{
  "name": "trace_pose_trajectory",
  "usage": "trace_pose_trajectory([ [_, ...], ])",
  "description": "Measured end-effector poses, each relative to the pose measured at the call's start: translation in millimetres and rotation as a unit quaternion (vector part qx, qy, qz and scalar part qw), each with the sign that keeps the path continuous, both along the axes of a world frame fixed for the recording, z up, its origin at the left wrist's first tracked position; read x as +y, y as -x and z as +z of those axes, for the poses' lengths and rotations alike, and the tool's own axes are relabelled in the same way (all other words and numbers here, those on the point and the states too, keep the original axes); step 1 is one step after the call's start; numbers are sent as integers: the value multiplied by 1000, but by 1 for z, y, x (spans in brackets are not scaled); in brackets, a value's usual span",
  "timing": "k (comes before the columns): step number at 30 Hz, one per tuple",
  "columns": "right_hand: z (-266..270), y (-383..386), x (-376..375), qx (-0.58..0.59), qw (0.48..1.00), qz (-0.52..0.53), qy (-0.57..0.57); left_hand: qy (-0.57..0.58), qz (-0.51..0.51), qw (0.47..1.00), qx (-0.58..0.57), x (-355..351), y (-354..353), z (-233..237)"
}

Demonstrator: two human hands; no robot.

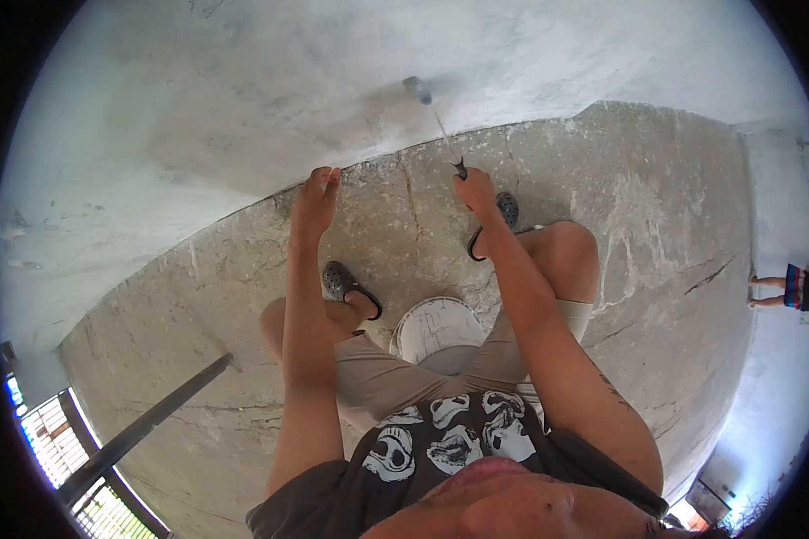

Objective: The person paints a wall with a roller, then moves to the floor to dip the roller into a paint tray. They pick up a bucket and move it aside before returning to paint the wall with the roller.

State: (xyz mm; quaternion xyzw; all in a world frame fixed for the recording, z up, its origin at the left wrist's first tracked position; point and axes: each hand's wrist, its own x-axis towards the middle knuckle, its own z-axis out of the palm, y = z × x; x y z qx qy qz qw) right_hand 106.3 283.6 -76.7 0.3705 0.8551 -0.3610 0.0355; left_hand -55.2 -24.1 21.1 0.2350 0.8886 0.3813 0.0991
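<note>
My right hand (476, 190) is closed around a small dark tool (460, 168), whose forked end points at the wall. Beyond the tool, a thin pale strand runs up to a grey fitting (417, 90) on the wall. To the left, my left hand (315, 202) is raised near the foot of the wall, its fingertips close together around a small pale bit too small to name. Between my legs stands a round white bucket (439, 331) with dark marks on its top.
A pale wall (243, 99) rises in front of the cracked concrete floor (189, 305). A dark pole (153, 418) stands at the left, near a barred window (58, 440). Another person (795, 289) is at the far right.
</note>
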Motion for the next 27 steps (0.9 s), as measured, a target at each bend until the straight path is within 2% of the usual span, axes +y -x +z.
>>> trace_pose_trajectory([
  [4, 3, -1, -7, 20, 994, -73, 81, 14, 15, 1000, -8, -2, -3, 4],
  [7, 2, 1, -13, 29, 989, -86, 116, 19, 17, 1000, -6, -3, -2, 5],
  [11, -10, 4, -10, 50, 986, -103, 119, 24, 20, 999, -18, -1, -2, 6],
  [13, -6, 5, -2, 96, 973, -152, 147, 28, 22, 999, -14, -2, -2, 5],
  [17, 4, 8, 18, 71, 955, -219, 186, 19, 8, 1000, -6, -3, -1, 0],
  [19, 5, 7, 13, 55, 972, -175, 147, 16, 1, 1000, -4, 0, 0, 2],
  [23, 5, 11, -34, 63, 978, -125, 155, 20, 8, 1000, -14, 1, -3, -1],
  [25, 5, 15, -52, 54, 986, -51, 149, 11, -3, 1000, -10, 3, -2, -5],
  [27, 11, 19, -58, 42, 987, -26, 153, 13, 5, 1000, -19, 3, -2, -6],
])
